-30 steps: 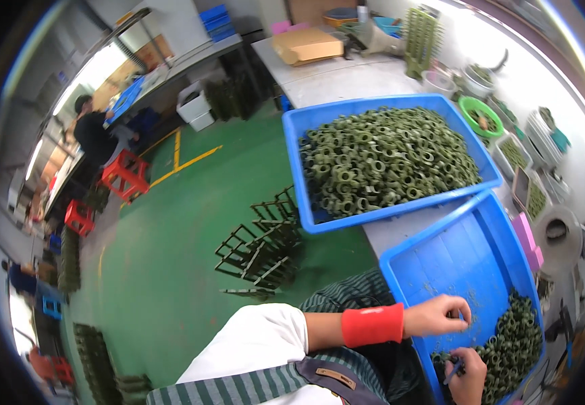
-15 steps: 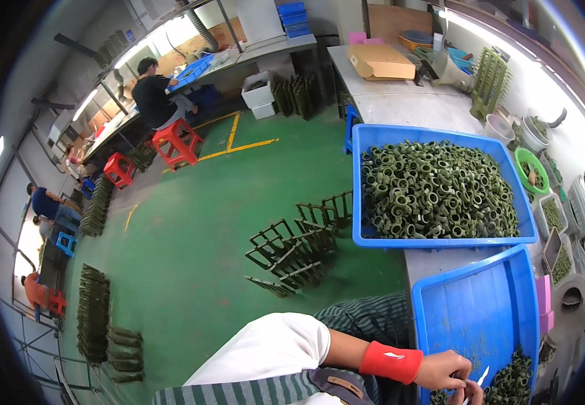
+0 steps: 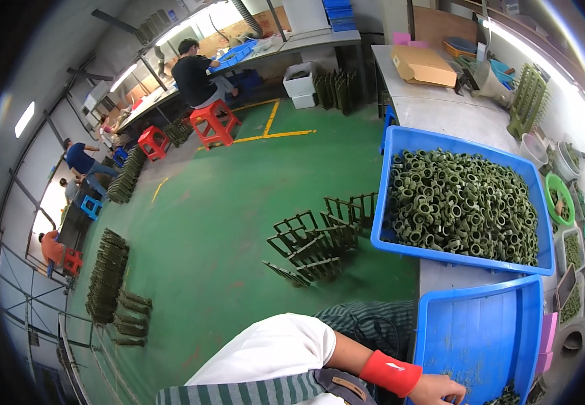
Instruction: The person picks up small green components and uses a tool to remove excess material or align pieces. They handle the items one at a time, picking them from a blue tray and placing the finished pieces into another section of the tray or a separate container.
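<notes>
My left hand, with a red wristband above it, reaches over the near blue tray at the lower edge. Its fingers curl downward and their tips are cut off by the picture's edge, so whatever they hold is hidden. Beside the hand, in the tray's near corner, lies a small heap of dark green parts. Fine green scraps are scattered over the tray's bottom. Beyond it, a larger blue tray is heaped with dark green ring-shaped parts. My right hand is out of the picture.
Green racks stand on the floor left of the bench. A cardboard box, a green basket and several small containers sit along the bench. Farther left, people work at other benches near red stools.
The view has swung, so the scene sits farther right and mostly lower. Fingers of my right hand and a slim white pointed tool beside my left hand have left the picture.
</notes>
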Motion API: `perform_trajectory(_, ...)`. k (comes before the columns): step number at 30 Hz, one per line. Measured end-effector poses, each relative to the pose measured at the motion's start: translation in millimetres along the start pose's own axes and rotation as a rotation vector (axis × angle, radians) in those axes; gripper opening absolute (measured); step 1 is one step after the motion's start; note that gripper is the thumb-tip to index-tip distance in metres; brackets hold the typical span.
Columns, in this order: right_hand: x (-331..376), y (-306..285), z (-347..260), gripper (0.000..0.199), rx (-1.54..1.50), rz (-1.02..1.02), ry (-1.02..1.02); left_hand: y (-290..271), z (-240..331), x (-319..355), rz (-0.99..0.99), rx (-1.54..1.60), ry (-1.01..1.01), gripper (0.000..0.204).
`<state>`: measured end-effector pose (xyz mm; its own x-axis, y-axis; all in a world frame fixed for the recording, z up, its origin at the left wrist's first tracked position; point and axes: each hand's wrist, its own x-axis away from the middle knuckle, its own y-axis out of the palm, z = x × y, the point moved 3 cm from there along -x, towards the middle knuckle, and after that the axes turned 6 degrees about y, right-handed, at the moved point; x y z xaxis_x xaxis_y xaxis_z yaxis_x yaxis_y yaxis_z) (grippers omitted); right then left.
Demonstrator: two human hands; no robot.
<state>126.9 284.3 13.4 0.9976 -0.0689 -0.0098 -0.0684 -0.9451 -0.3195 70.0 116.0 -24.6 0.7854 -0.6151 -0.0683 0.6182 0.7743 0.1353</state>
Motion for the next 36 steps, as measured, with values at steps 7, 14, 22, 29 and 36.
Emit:
perform_trajectory(7,-2.2,-3.3,11.5,0.024,0.065,0.066,-0.049,5.9,-28.0,-7.4,-0.002,-0.087,0.162,0.032)
perform_trajectory(14,-0.4,-6.2,10.9,0.021,0.125,0.087,-0.145,15.3,-39.1,-15.2,-0.007,0.038,0.228,0.029)
perform_trajectory(22,8.2,-1.7,3.1,0.025,0.109,0.075,-0.141,8.5,-28.5,-9.4,-0.011,0.274,-0.105,0.033)
perform_trajectory(29,4.7,1.0,-12.8,0.023,-0.147,0.152,0.329,-18.6,5.9,-3.5,0.2,0.169,0.065,0.017)
perform_trajectory(36,-10.9,8.8,-9.5,0.01,-0.192,0.06,0.343,-26.5,19.8,-4.2,0.19,0.182,-0.094,0.015)
